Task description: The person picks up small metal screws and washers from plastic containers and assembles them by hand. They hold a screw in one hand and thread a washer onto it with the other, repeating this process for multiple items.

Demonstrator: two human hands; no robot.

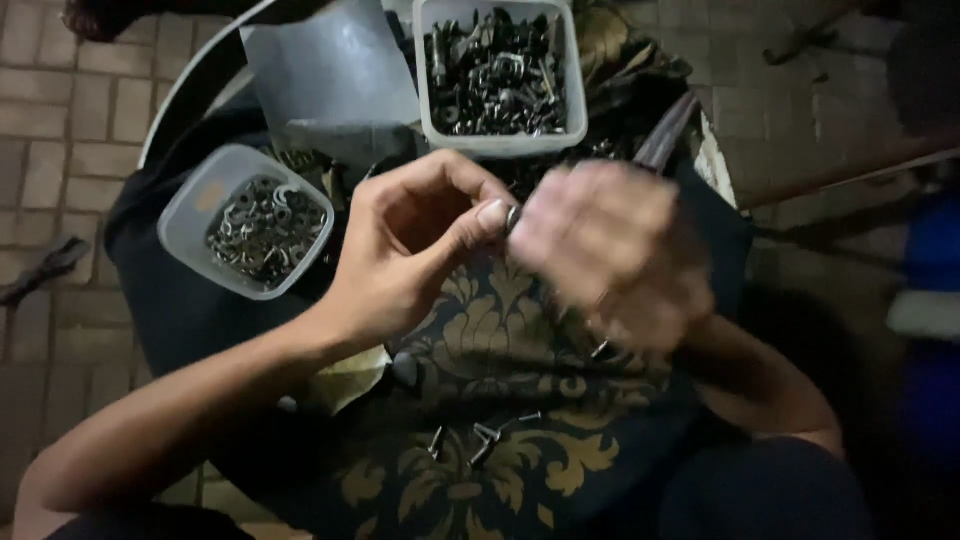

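My left hand point(410, 245) is raised over a dark cloth with a gold leaf pattern point(500, 350), thumb and fingers pinched on a small metal ring point(512, 216). My right hand point(615, 255) is blurred with motion and meets the left at that ring; what it holds I cannot tell. Several small bolts point(480, 440) lie loose on the cloth below my hands.
A clear square tub point(500, 140) full of dark metal hardware stands at the top centre. A smaller clear tub point(190, 215) of metal washers sits at the left. A clear plastic bag point(330, 80) lies behind. Brick paving point(60, 130) surrounds the round table.
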